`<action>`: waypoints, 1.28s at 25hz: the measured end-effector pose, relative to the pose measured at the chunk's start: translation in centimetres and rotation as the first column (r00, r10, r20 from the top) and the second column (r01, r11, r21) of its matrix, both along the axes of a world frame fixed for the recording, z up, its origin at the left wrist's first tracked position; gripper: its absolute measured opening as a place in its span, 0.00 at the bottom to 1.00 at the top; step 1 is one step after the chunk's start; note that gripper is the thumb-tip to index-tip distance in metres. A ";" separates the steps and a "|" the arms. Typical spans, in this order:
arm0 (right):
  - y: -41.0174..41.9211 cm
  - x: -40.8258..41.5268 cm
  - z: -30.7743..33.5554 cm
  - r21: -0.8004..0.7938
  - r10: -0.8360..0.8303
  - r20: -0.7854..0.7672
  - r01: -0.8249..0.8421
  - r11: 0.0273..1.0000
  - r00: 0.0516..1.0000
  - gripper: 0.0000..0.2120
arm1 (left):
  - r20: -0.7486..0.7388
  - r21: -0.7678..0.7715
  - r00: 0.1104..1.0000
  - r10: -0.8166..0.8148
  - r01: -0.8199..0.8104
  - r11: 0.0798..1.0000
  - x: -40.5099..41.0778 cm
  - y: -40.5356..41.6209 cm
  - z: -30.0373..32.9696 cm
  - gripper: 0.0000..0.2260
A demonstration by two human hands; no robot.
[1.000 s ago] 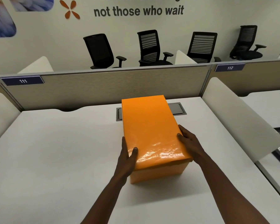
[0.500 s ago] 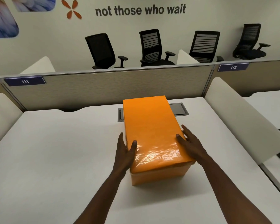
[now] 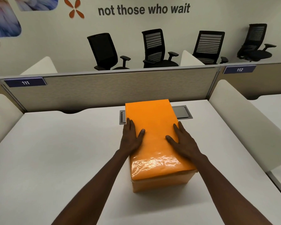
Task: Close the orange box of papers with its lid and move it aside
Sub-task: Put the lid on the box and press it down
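The orange box (image 3: 161,183) stands in the middle of the white desk (image 3: 55,151), covered by its glossy orange lid (image 3: 154,127). My left hand (image 3: 131,138) lies along the lid's left edge, thumb on top and fingers stretched forward down the side. My right hand (image 3: 182,141) mirrors it on the lid's right edge, thumb on top. Both hands press against the lid from either side. The papers inside are hidden.
A grey cable hatch (image 3: 182,112) is set into the desk behind the box. A beige partition (image 3: 112,88) closes off the back, and white side dividers (image 3: 243,120) flank the desk. Black office chairs (image 3: 157,49) stand beyond the partition.
Both hands have slid forward along the lid's sides, from its near corners to about its middle. The box has not visibly shifted on the desk.
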State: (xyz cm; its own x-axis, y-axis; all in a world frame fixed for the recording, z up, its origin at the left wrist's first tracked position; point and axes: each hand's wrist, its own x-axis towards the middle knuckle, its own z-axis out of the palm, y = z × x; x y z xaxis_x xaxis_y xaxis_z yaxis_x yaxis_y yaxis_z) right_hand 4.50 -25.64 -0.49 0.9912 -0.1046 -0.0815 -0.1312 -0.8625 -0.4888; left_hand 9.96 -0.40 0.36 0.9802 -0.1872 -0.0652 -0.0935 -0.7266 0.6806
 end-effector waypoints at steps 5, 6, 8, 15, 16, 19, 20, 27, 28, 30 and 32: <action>0.1 0.3 0.0 -0.030 -0.002 -0.035 0.001 1.000 0.999 0.42 | -0.020 0.024 1.000 0.002 -0.001 1.000 0.0 0.1 -0.4 0.40; 0.1 0.3 0.2 -0.023 0.006 -0.039 -0.006 1.000 0.999 0.42 | -0.025 0.017 1.000 -0.001 0.001 1.000 0.0 0.1 -0.2 0.40; -0.1 0.2 0.8 0.040 0.026 -0.046 -0.024 0.999 0.999 0.41 | -0.040 -0.025 0.999 -0.004 0.003 1.000 -0.2 0.2 0.4 0.41; -1.6 -5.5 1.3 0.332 -0.095 -0.074 0.115 0.936 0.993 0.43 | -0.156 -0.289 0.984 0.085 -0.127 0.949 -6.9 1.2 -0.5 0.43; -1.4 -6.3 1.1 0.355 -0.084 -0.096 0.113 0.928 0.992 0.42 | -0.165 -0.290 0.983 0.082 -0.127 0.949 -7.8 1.1 -0.9 0.43; -0.9 -7.3 0.6 0.403 -0.071 -0.082 0.099 0.910 0.994 0.40 | -0.149 -0.289 0.983 0.103 -0.143 0.947 -8.4 0.8 -1.0 0.42; -0.9 -7.3 0.6 0.422 -0.074 -0.081 0.102 0.901 0.994 0.39 | -0.149 -0.292 0.983 0.105 -0.145 0.945 -8.3 0.8 -1.0 0.42; -1.4 -7.7 0.7 0.659 -0.112 -0.162 0.192 0.728 0.980 0.40 | -0.230 -0.399 0.963 0.143 -0.227 0.888 -9.4 1.0 0.4 0.47; -1.6 -8.2 0.4 0.693 -0.153 -0.163 0.224 0.685 0.975 0.41 | -0.254 -0.427 0.952 0.173 -0.271 0.863 -10.0 1.2 0.5 0.50; -1.9 -9.9 -0.5 0.743 -0.191 -0.163 0.248 0.621 0.968 0.43 | -0.300 -0.469 0.934 0.197 -0.324 0.822 -12.1 2.0 -0.1 0.55; -1.8 -11.6 -1.5 0.787 -0.143 -0.154 0.209 0.581 0.978 0.42 | -0.348 -0.497 0.924 0.161 -0.327 0.804 -14.7 2.6 -1.2 0.56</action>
State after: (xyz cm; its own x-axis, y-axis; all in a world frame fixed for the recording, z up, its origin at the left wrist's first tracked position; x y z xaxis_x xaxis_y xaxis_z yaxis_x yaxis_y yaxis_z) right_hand -7.05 -27.44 -1.95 0.9491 -0.1367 -0.2837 -0.2972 -0.0905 -0.9505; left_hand -4.71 2.18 -0.80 0.9536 -0.0298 -0.2997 0.2872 -0.2090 0.9348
